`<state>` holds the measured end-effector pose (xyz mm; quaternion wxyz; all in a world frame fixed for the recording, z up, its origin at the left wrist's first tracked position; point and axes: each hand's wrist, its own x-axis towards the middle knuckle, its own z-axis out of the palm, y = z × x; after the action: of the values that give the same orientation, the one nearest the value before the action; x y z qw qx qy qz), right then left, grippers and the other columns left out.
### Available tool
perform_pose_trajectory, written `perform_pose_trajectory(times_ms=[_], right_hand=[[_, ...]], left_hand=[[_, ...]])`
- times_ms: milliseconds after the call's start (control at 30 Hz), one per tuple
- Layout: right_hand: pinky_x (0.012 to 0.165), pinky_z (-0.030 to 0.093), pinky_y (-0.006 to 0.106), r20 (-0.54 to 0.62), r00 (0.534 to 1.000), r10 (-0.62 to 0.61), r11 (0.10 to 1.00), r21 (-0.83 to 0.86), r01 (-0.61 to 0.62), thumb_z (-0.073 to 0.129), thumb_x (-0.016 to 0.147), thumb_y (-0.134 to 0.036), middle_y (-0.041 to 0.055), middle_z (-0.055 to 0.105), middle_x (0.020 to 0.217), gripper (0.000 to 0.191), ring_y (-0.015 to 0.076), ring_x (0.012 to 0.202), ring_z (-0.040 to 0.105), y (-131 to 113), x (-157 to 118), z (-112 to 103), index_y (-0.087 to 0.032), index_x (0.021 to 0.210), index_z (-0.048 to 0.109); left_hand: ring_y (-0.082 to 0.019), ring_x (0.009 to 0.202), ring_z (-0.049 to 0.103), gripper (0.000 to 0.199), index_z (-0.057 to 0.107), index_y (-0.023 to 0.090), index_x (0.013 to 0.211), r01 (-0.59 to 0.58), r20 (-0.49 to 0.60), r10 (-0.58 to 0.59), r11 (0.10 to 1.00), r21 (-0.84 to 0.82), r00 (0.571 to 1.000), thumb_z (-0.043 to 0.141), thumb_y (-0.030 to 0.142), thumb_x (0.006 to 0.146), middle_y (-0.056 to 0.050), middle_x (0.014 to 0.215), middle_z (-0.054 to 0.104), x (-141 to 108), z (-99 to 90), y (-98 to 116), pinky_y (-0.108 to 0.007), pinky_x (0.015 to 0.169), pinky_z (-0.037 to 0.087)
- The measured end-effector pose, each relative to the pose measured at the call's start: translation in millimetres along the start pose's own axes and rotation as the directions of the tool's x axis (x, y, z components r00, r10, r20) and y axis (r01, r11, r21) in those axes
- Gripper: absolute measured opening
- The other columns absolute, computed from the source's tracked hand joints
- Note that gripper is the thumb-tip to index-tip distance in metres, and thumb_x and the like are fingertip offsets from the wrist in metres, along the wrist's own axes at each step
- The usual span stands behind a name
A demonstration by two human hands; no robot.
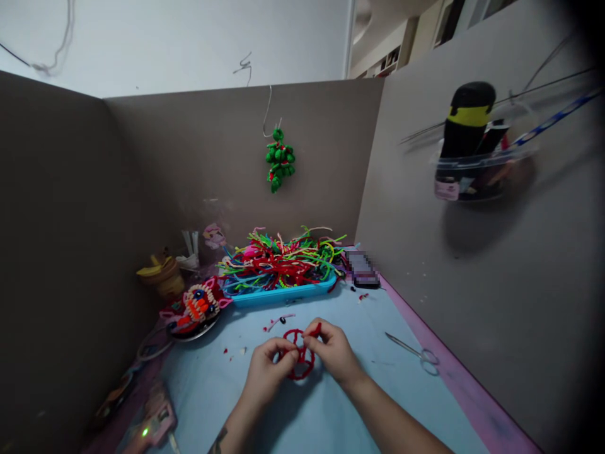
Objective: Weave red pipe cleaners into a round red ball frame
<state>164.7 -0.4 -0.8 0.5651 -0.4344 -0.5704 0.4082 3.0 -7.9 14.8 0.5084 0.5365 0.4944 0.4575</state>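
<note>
Low over the blue cloth, both hands meet at a round red pipe-cleaner piece (309, 364) with crossing strands inside its ring. My left hand (270, 367) pinches the ring's left side between thumb and index finger. My right hand (332, 350) is closed at the upper right of the ring, its fingers gripping a red pipe-cleaner part that sticks up between them. The fingertips of the two hands are close together. What lies beneath the fingertips is hidden.
A blue tray (283, 294) heaped with colourful pipe cleaners stands behind. Scissors (412, 352) lie right, a phone (362, 269) back right. At left are a plate of decorated pieces (193, 331), a pot (166, 277) and a glue gun (158, 416). Grey panels (236, 157) surround the cloth.
</note>
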Motion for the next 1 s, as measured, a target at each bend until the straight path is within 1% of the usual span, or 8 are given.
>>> perform_pose_trajectory(times_ms=[133,300,400,467,533,700,867,1000], right_hand=[[0.064,0.046,0.027,0.04,0.995,0.092,0.996,0.018,-0.093,0.068,0.074,-0.029,-0.0009,0.06,0.064,0.014,0.0146,0.064,0.055,5,1,4,-0.018,0.067,0.064],[0.069,0.043,0.027,0.071,0.997,0.036,0.998,-0.051,-0.033,0.064,0.076,-0.03,0.001,0.059,0.075,0.013,0.0171,0.076,0.056,9,5,1,-0.018,0.073,0.065],[0.071,0.043,0.028,0.015,1.0,0.015,0.997,-0.072,-0.014,0.062,0.078,-0.034,0.0021,0.059,0.083,0.016,0.0185,0.082,0.056,13,7,-2,-0.019,0.082,0.064],[0.07,0.042,0.028,-0.048,0.999,0.004,0.996,-0.09,-0.009,0.06,0.079,-0.034,0.0015,0.058,0.081,0.015,0.0182,0.08,0.055,14,7,-3,-0.019,0.079,0.06],[0.071,0.042,0.028,-0.067,0.997,-0.026,0.991,-0.132,0.017,0.059,0.08,-0.031,0.0013,0.057,0.079,0.013,0.0182,0.079,0.055,12,6,-3,-0.02,0.074,0.058],[0.079,0.043,0.031,0.014,0.997,-0.082,0.965,-0.249,0.083,0.063,0.077,-0.021,0.003,0.059,0.083,0.004,0.0199,0.086,0.056,2,0,4,-0.02,0.077,0.066],[0.078,0.042,0.031,0.073,0.987,-0.141,0.917,-0.366,0.158,0.061,0.077,-0.009,0.0025,0.058,0.079,0.014,0.0197,0.086,0.054,-5,-6,10,-0.021,0.069,0.065],[0.076,0.043,0.03,0.106,0.976,-0.189,0.9,-0.378,0.216,0.06,0.078,-0.007,0.0027,0.058,0.079,0.016,0.0197,0.085,0.054,-7,-10,14,-0.021,0.07,0.064]], left_hand=[[-0.017,0.058,0.055,0.016,0.071,0.016,0.061,0.002,0.113,-0.001,1.0,-0.006,0.994,0.078,0.03,0.061,-0.005,0.06,0.067,-2,-0.2,5,-0.029,0.061,0.043],[-0.017,0.059,0.056,0.027,0.072,0.016,0.071,0.002,0.133,0.011,0.995,-0.096,0.991,0.078,0.042,0.066,-0.005,0.065,0.068,0,-3.3,-2,-0.03,0.06,0.044],[-0.019,0.065,0.06,0.035,0.073,0.016,0.08,-0.009,0.088,0.021,0.99,-0.143,0.996,0.077,0.048,0.066,-0.007,0.072,0.07,2,-3.4,-6,-0.03,0.063,0.046],[-0.02,0.071,0.062,0.037,0.074,0.017,0.083,-0.02,0.022,0.024,0.985,-0.172,0.999,0.078,0.049,0.065,-0.008,0.078,0.072,4,-3.4,-7,-0.03,0.067,0.047],[-0.02,0.074,0.063,0.038,0.073,0.018,0.084,-0.027,-0.038,0.02,0.982,-0.185,0.999,0.079,0.049,0.064,-0.008,0.081,0.073,5,-3.9,-6,-0.03,0.071,0.048],[-0.02,0.075,0.063,0.038,0.072,0.017,0.084,-0.046,-0.096,0.028,0.981,-0.191,0.995,0.08,0.047,0.062,-0.007,0.081,0.071,7,-6.0,-6,-0.029,0.07,0.049],[-0.019,0.071,0.062,0.038,0.071,0.016,0.081,-0.027,-0.13,0.002,0.982,-0.187,0.991,0.082,0.045,0.059,-0.006,0.078,0.071,6,-4.9,-5,-0.028,0.065,0.049],[-0.016,0.064,0.06,0.039,0.072,0.016,0.081,0.026,-0.151,-0.06,0.975,-0.221,0.987,0.084,0.043,0.056,-0.004,0.074,0.071,7,-4.0,-6,-0.026,0.06,0.047]])
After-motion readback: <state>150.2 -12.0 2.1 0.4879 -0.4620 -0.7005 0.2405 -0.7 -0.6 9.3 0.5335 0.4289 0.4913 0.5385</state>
